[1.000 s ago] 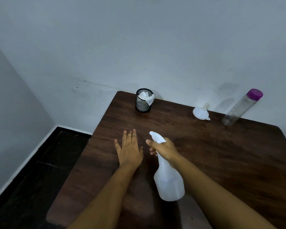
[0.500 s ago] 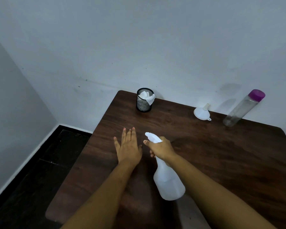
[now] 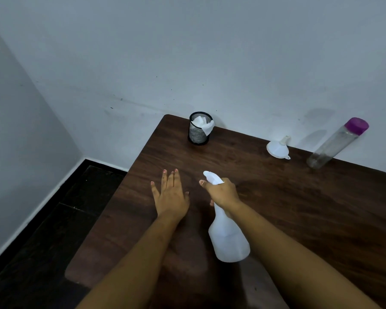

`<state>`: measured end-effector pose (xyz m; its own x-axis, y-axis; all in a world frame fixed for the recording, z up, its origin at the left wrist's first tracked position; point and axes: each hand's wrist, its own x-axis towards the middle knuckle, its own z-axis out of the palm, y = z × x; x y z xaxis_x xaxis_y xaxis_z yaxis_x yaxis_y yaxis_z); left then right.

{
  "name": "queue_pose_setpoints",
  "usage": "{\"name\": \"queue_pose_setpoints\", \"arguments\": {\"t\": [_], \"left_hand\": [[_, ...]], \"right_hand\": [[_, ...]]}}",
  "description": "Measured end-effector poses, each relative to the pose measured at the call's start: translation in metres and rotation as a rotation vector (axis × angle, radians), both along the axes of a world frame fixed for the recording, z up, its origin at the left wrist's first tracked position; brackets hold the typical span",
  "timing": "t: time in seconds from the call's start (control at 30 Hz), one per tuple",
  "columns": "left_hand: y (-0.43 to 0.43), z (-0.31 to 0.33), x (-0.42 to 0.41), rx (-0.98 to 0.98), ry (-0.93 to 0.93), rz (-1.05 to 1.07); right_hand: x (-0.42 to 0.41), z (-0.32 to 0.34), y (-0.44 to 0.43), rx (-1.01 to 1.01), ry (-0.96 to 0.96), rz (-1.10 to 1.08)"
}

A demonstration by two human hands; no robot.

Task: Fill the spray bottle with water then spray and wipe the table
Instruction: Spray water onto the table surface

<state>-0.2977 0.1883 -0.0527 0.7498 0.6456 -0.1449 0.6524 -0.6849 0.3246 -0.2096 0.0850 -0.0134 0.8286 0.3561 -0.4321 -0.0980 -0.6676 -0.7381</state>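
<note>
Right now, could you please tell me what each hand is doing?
Left hand: open, fingers straight, flat on the table, holding nothing.
Right hand: fingers curled around the neck of the white spray bottle, holding it.

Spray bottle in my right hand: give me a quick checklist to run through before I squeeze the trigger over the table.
1. Grip: right hand holds the spray bottle round its neck. Ok.
2. Water level: the bottle's white wall hides it. Cannot tell.
3. Aim: nozzle points over bare table. Ok.
4. Clearance: left hand lies flat on the table close beside the nozzle and may catch spray. Not ok.
5. Wipe: white tissue sits in the mesh cup at the far edge. Ok.
6. Clutter: funnel and purple-capped bottle stand far right, away from the nozzle. Ok.
</note>
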Motion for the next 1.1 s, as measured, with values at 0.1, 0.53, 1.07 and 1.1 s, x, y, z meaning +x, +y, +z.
{"name": "queue_pose_setpoints", "arguments": {"t": [0.1, 0.53, 1.07, 1.1], "left_hand": [[0.0006, -0.0012, -0.0016, 0.001, -0.001, 0.013], [0.0008, -0.0031, -0.0017, -0.007, 0.007, 0.024], [0.0002, -0.0053, -0.0054, -0.032, 0.010, 0.030], [0.0002, -0.0052, -0.0056, -0.033, 0.009, 0.030]], "right_hand": [[0.0057, 0.0027, -0.0043, 0.031, 0.088, -0.031], [0.0054, 0.0017, -0.0042, 0.048, 0.178, 0.037], [0.0032, 0.0025, -0.0020, 0.078, 0.115, -0.096], [0.0023, 0.0030, 0.0001, 0.061, 0.085, -0.109]]}}
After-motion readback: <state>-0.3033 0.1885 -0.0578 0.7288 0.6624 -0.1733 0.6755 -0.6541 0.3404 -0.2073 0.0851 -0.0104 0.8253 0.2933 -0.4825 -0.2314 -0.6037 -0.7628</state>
